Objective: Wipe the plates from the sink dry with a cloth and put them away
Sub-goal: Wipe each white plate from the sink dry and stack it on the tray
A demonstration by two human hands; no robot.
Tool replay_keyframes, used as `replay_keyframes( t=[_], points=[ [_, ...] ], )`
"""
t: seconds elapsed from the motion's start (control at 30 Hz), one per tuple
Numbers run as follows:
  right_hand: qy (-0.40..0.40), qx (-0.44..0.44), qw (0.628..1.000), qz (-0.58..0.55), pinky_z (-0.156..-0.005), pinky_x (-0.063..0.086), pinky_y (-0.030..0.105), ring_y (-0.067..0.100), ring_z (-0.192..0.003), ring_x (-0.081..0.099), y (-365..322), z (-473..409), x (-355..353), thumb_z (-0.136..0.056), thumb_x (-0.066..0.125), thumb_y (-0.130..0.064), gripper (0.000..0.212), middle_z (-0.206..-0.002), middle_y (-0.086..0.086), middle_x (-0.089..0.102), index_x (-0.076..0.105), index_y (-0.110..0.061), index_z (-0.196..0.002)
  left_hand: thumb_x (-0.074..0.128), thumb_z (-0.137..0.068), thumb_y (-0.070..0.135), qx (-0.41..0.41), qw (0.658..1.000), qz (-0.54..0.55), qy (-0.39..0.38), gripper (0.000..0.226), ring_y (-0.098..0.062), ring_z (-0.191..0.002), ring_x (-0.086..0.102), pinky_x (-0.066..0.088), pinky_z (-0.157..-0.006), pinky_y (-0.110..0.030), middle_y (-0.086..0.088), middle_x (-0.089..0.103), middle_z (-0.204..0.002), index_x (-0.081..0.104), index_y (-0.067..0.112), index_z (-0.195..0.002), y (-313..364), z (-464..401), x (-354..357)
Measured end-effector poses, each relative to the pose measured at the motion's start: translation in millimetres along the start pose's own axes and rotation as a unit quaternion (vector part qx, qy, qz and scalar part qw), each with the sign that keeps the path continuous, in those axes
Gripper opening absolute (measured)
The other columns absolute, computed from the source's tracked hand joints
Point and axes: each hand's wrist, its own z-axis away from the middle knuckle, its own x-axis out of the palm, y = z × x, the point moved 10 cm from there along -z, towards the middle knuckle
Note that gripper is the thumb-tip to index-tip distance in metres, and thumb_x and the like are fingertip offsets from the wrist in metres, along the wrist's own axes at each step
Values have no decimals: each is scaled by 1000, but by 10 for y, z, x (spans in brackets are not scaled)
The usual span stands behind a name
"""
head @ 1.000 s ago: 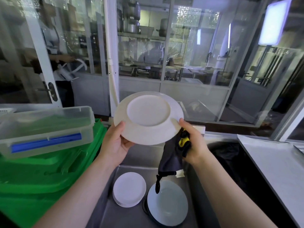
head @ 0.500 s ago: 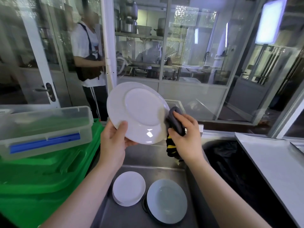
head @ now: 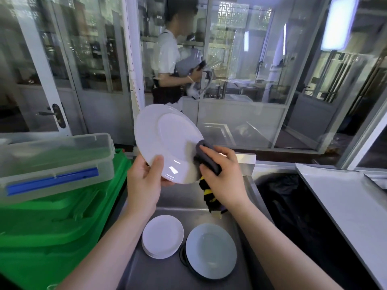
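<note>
Drying: left hand (head: 144,181) grips the plate (head: 167,141) above the sink (head: 247,185); right hand (head: 226,176) grips the cloth (head: 206,158) pressed against it. Next, probably, its underside.

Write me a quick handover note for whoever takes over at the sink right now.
Left hand grips the round white plate by its lower rim, tilted above the steel sink.
Right hand holds the dark grey cloth against the plate's right edge.
Waiting in the sink: a stack of small white plates and a pale shallow dish.
Left: finish drying, put all away.
</note>
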Motion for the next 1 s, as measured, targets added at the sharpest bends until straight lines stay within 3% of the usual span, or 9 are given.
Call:
replay_keyframes(
  t=[0.17, 0.3, 0.43, 0.57, 0.7, 0.8, 0.9, 0.97, 1.0],
  points=[
    [-24, -30, 999, 20, -101, 27, 4, 0, -118, 44, -57, 44, 162, -83, 67, -10, 45, -127, -4, 46, 63, -27, -125, 55, -82, 35, 87, 982, -164, -33, 12, 3, -57, 56, 41, -51, -8, 18, 63, -66, 57, 31, -71, 172, 101, 91],
    [-7, 18, 998, -63, -101, 36, 16, 0, -116, 50, -33, -30, 149, -85, 62, -24, 43, -120, -17, 56, 59, -32, -127, 45, -82, 49, 173, 936, -291, -100, 39, -14, -49, 47, 37, -47, -29, -4, 54, -56, 60, 13, -80, 265, 191, 273],
    [3, 137, 959, -249, -94, 48, 27, 2, -109, 60, 177, -40, 165, -75, 60, -55, 49, -117, -13, 65, 59, -32, -118, 45, -86, 34, 340, 804, -453, -183, 37, -28, -33, 43, 27, -36, -21, -4, 48, -42, 71, 10, -95, 533, 338, 630],
    [4, 198, 922, -331, -87, 54, 33, 13, -103, 66, 299, -31, 183, -61, 62, -67, 68, -111, -1, 67, 55, -24, -113, 43, -80, 26, 432, 670, -561, -223, 48, -28, -28, 46, 37, -30, -23, -4, 49, -36, 69, 19, -120, 604, 420, 905],
    [-18, 204, 890, -407, -77, 56, 38, 24, -97, 68, 323, -50, 175, -59, 74, -41, 67, -105, 8, 70, 56, -14, -118, 61, -72, 19, 487, 578, -616, -223, 57, -23, -30, 50, 34, -32, -21, -1, 48, -38, 63, 25, -128, 581, 477, 1013],
    [7, 226, 856, -464, -69, 55, 38, 29, -88, 65, 415, -7, 148, -57, 61, -14, 62, -95, 13, 66, 54, -8, -118, 56, -71, 15, 508, 534, -640, -216, 60, -20, -33, 51, 33, -35, -21, 2, 48, -43, 62, 32, -128, 526, 527, 1065],
    [21, 251, 823, -510, -72, 53, 39, 32, -92, 61, 527, 47, 125, -60, 51, -13, 64, -101, 17, 63, 53, -4, -124, 56, -83, 40, 510, 595, -590, -197, 39, -20, -43, 58, 40, -38, -23, 2, 58, -52, 64, 28, -120, 592, 510, 1029],
    [38, 285, 805, -520, -69, 49, 37, 32, -89, 60, 649, 101, 100, -58, 51, -15, 58, -97, 14, 63, 58, -7, -115, 50, -83, 57, 442, 698, -527, -200, 53, -21, -69, 68, 51, -51, -27, -1, 73, -80, 58, 23, -123, 580, 350, 885],
    [47, 304, 795, -523, -69, 45, 35, 31, -86, 58, 717, 135, 87, -56, 52, -16, 52, -91, 12, 63, 62, -9, -106, 50, -84, 56, 372, 762, -491, -200, 58, -20, -90, 67, 54, -67, -30, -3, 72, -104, 54, 21, -130, 526, 214, 791]
  ],
)
